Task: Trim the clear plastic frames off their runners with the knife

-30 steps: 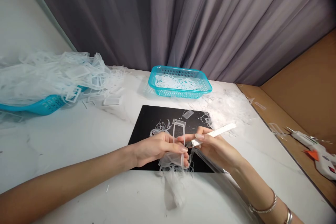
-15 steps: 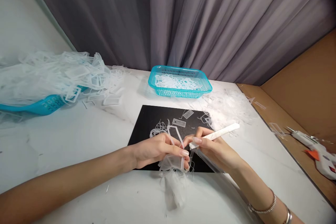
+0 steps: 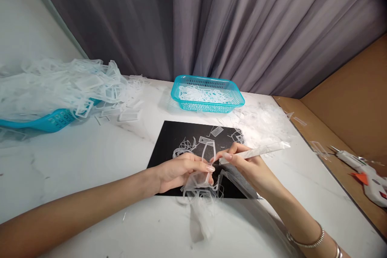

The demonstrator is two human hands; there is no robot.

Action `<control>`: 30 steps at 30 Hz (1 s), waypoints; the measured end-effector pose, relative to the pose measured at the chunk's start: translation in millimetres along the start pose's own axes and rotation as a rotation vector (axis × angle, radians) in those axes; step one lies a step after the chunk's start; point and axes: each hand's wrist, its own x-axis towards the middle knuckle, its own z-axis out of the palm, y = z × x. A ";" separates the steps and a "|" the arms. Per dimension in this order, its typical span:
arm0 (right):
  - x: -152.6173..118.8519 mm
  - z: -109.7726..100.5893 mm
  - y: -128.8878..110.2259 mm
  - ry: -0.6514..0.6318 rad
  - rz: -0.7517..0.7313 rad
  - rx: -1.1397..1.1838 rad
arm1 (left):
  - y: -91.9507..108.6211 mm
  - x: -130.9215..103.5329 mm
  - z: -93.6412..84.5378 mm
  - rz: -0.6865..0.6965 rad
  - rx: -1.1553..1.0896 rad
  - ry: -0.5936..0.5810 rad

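We see the translucent plastic frame (image 3: pixel 215 151), which leaned left a moment ago, now standing straighter and bowed above the left fingers, over the black mat (image 3: pixel 169 137). Our left hand (image 3: pixel 177 171) has its fingers clamped on the frame; our right hand (image 3: pixel 248 163) has its fingers closed round a white-handled tool (image 3: pixel 266 149), whose far end has swung farther right. Its forefinger reaches the strip, though contact is unclear. We judge that the frame is being turned between the hands, with work on it unfinished.
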 end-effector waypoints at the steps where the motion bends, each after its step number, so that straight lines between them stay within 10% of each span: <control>1: -0.3 0.4 0.1 0.009 -0.008 -0.032 | -0.8 0.6 -0.6 -0.002 -0.005 0.003; 10: -2.7 2.7 6.6 0.145 -0.129 -0.404 | -2.3 -1.2 3.0 -0.014 -0.026 -0.045; 30: 0.5 -0.3 6.1 -0.017 0.117 -0.004 | -7.0 1.3 2.6 0.015 -0.079 -0.049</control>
